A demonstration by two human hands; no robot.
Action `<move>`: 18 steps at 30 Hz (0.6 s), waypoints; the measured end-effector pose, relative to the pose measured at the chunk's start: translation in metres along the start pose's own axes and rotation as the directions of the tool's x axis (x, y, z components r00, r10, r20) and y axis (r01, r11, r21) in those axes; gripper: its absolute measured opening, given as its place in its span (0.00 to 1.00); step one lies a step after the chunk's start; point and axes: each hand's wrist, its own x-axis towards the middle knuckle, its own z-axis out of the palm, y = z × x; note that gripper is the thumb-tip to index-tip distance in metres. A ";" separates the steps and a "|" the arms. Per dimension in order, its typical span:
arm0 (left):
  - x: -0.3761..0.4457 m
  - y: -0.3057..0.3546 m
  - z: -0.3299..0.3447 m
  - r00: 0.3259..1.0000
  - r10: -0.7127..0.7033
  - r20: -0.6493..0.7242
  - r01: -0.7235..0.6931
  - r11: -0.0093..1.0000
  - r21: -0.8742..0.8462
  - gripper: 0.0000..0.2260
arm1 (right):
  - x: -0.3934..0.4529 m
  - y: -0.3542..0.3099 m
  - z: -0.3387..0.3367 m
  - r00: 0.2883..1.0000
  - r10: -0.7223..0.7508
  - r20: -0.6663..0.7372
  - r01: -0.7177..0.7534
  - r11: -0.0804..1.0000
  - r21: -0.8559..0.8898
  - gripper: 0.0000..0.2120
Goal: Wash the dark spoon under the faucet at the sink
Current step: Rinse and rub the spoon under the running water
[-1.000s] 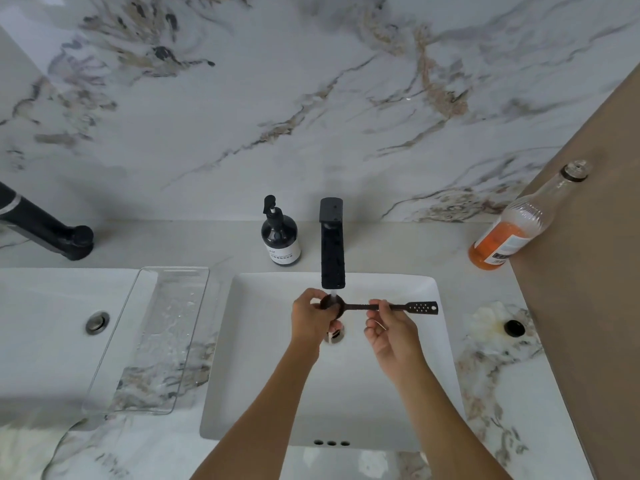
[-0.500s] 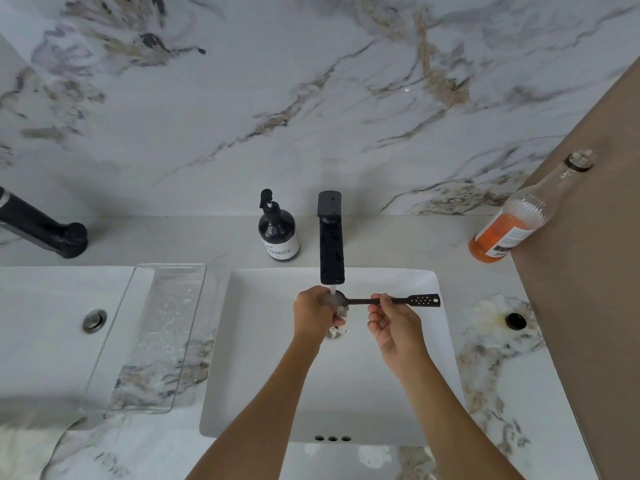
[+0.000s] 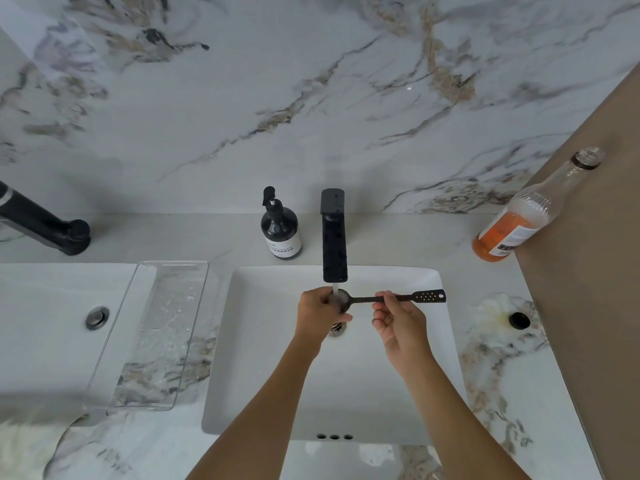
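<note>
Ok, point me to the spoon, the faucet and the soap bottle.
spoon [image 3: 429, 297], head view, on the perforated handle end.
faucet [image 3: 334, 251], head view, on the spout.
soap bottle [image 3: 280, 230], head view, on the dark body.

A single head-worn wide-angle camera is looking forward and steeply down from close above the white sink [image 3: 446, 341], facing the marble wall [image 3: 311, 98] (its edges are bowing), taking in the bench [image 3: 554, 393].

The left hand [image 3: 320, 315] hides part of the spoon [image 3: 398, 298] bowl and the sink's drain [image 3: 337, 328].
</note>
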 end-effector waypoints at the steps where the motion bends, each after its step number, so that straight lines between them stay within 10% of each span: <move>1: -0.001 0.000 0.001 1.000 -0.007 -0.001 0.007 1.000 -0.024 0.09 | 0.000 0.000 0.001 1.000 -0.004 0.002 0.004 1.000 0.005 0.08; 18: 0.002 0.003 -0.004 0.997 -0.082 -0.002 0.082 0.996 -0.035 0.16 | -0.003 -0.001 0.005 1.000 -0.022 0.018 0.022 0.999 -0.024 0.08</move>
